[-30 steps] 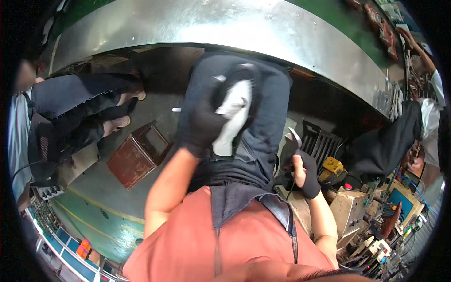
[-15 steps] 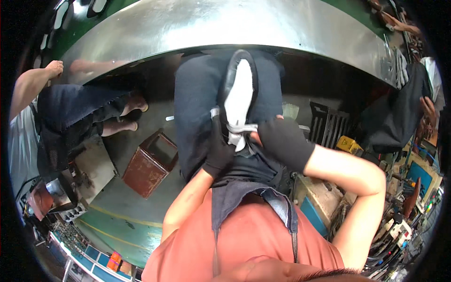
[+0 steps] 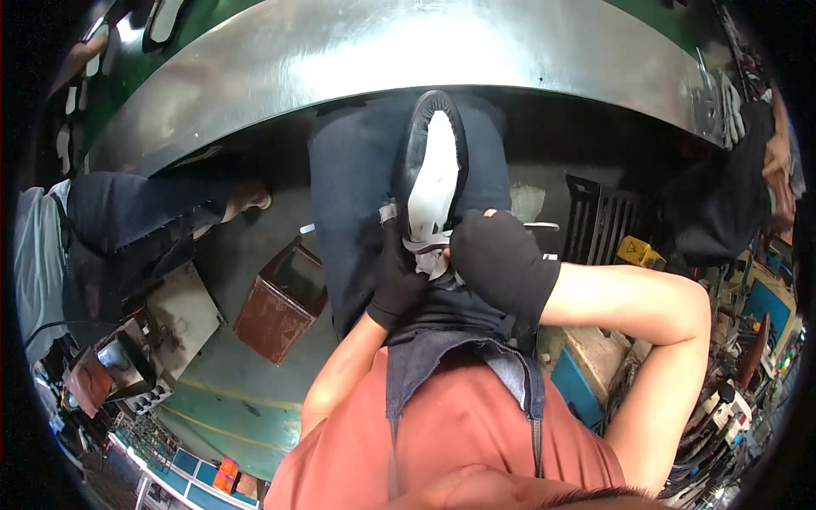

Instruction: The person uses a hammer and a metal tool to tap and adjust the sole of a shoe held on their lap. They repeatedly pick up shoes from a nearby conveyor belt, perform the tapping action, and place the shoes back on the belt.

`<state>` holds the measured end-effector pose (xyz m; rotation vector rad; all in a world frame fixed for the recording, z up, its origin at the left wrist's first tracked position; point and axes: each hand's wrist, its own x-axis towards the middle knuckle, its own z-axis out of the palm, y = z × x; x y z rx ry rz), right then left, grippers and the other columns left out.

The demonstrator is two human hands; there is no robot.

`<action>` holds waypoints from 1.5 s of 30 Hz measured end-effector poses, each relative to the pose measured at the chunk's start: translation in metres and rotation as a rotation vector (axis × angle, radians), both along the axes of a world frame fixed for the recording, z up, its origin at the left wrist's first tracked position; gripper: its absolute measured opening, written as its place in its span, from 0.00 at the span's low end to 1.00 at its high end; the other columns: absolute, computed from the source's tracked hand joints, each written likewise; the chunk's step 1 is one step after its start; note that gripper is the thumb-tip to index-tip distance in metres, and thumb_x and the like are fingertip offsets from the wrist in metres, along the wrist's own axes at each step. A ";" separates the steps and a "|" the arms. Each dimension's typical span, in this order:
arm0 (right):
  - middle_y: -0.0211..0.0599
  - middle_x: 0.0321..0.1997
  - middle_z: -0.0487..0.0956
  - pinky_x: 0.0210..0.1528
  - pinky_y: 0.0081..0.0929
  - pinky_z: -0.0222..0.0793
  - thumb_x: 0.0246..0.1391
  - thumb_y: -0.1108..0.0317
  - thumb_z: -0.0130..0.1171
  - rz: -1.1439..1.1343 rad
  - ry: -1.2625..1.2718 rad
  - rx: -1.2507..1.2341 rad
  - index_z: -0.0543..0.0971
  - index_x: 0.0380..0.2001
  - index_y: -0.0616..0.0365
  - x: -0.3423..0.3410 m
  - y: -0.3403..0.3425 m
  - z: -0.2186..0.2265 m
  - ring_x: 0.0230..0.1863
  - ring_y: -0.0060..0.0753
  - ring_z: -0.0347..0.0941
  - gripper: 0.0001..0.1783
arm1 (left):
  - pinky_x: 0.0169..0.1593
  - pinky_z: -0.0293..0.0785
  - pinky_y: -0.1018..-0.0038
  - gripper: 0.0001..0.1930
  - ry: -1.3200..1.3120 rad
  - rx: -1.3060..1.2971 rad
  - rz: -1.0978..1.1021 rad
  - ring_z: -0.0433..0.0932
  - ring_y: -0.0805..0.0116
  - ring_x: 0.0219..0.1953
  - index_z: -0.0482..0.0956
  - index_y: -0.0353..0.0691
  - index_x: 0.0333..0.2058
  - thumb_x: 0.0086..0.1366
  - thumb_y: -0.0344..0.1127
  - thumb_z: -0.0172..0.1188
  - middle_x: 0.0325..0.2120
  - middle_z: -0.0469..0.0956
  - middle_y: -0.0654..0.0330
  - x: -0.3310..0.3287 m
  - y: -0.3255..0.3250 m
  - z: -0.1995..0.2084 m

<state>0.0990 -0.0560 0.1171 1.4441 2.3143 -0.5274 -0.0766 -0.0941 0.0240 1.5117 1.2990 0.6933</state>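
A black shoe [image 3: 410, 183] lies sole side up on my lap, toe pointing away from me, its white underside [image 3: 434, 174] showing. My left hand [image 3: 398, 276], in a black fingerless glove with light tape on a finger, is closed round the shoe's left side near the heel. At the heel, my right hand [image 3: 501, 259], also black-gloved, is bent inward over the right side. It holds a thin grey strip-like thing [image 3: 427, 243] across the heel; whether this is a blade or tape I cannot tell. Crumpled whitish material [image 3: 433, 265] shows at the heel end. Most right fingers are hidden.
A shiny metal bench edge [image 3: 408, 51] curves just beyond my knees, with a green surface behind it. A brown box-like stool [image 3: 276, 314] stands left on the floor. Another person's legs [image 3: 144, 208] are further left. A yellow object [image 3: 637, 252] and dark slatted piece [image 3: 602, 221] lie right.
My right hand has drawn slightly left and closer over the heel, and the strip has turned and moved with it. My left hand stays on the shoe. The neighbour's arm at left has moved away.
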 end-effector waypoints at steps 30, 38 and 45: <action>0.48 0.24 0.75 0.32 0.43 0.66 0.62 0.54 0.50 -0.291 0.667 -0.195 0.76 0.27 0.60 0.051 -0.003 -0.030 0.28 0.55 0.71 0.20 | 0.58 0.67 0.69 0.39 -1.087 -0.986 0.125 0.72 0.65 0.53 0.59 0.37 0.63 0.69 0.66 0.28 0.55 0.70 0.56 -0.008 0.079 0.003; 0.50 0.22 0.74 0.30 0.42 0.67 0.59 0.51 0.54 -0.330 0.539 -0.007 0.76 0.24 0.60 0.041 0.002 0.003 0.27 0.54 0.73 0.21 | 0.51 0.70 0.73 0.35 -0.802 -0.866 0.090 0.75 0.68 0.46 0.67 0.35 0.58 0.70 0.63 0.34 0.47 0.75 0.57 0.014 0.078 0.020; 0.50 0.26 0.75 0.31 0.43 0.67 0.59 0.49 0.53 -0.316 0.591 -0.144 0.76 0.29 0.58 0.073 -0.007 -0.027 0.29 0.55 0.72 0.21 | 0.57 0.65 0.70 0.27 -0.512 -0.309 0.035 0.70 0.64 0.53 0.63 0.33 0.59 0.67 0.45 0.50 0.51 0.71 0.53 0.027 0.068 -0.008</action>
